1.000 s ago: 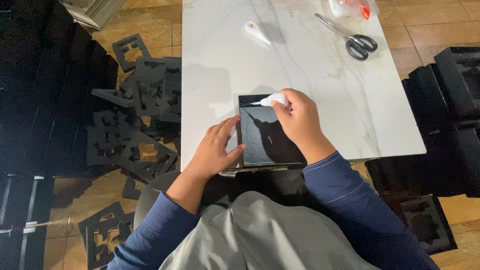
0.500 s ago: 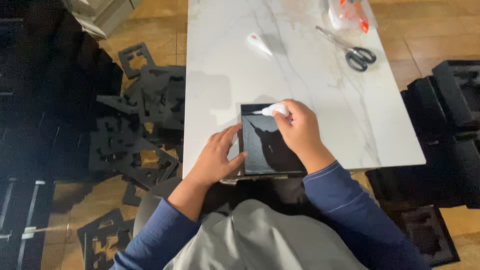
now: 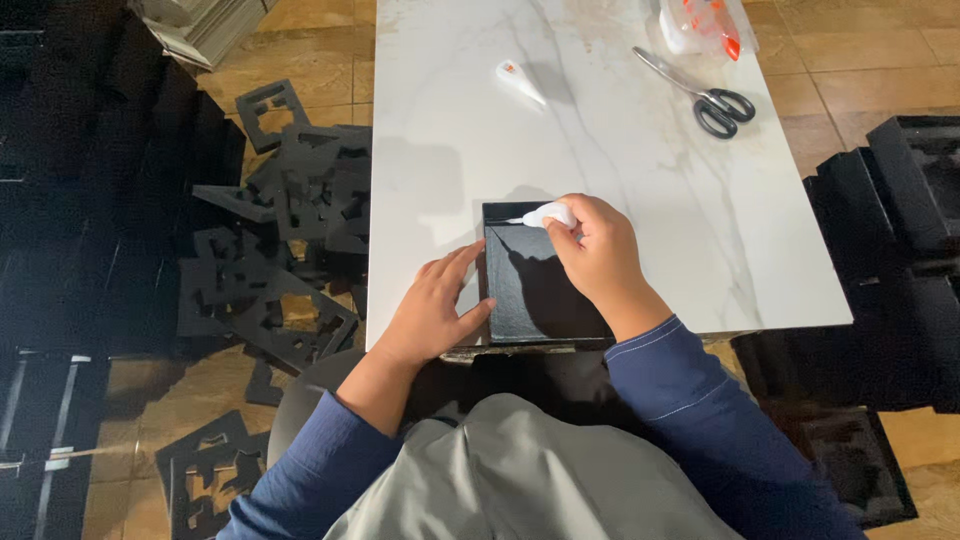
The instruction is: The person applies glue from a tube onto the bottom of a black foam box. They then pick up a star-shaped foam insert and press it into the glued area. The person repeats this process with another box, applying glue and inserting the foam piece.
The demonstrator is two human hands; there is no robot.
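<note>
One shallow black box [image 3: 535, 290] lay at the near edge of a white marbled counter [image 3: 620, 140], directly in front of the seated person. The right hand [image 3: 595, 250] was curled over the box's far rim, its fingers pinched around one small white glue tube [image 3: 548, 214] whose tip pointed left along the box's upper left corner. The left hand [image 3: 435, 310] rested flat beside the box, fingers spread loosely on the counter and the thumb pressed against the box's left wall.

Both arms wore dark blue sleeves, and a grey garment covered the person's lap.

Farther out on the counter were three more things, all well apart from the box. One second small white tube [image 3: 520, 78] with an orange mark lay near the far left side. One pair of scissors [image 3: 700, 90] with black handles lay toward the far right. One clear plastic bag [image 3: 705, 22] holding orange and white items sat at the far edge, just beyond the scissors.

The counter was pale stone with grey veins, and its surface was otherwise smooth and glossy.

The room had a brown tiled floor [image 3: 300, 30]. To the left, a loose heap of many black foam cutouts [image 3: 290, 250] with shaped holes was scattered on the floor, too many and too overlapped to count. To the right, several black foam trays [image 3: 900, 220] were stacked beside the counter.
</note>
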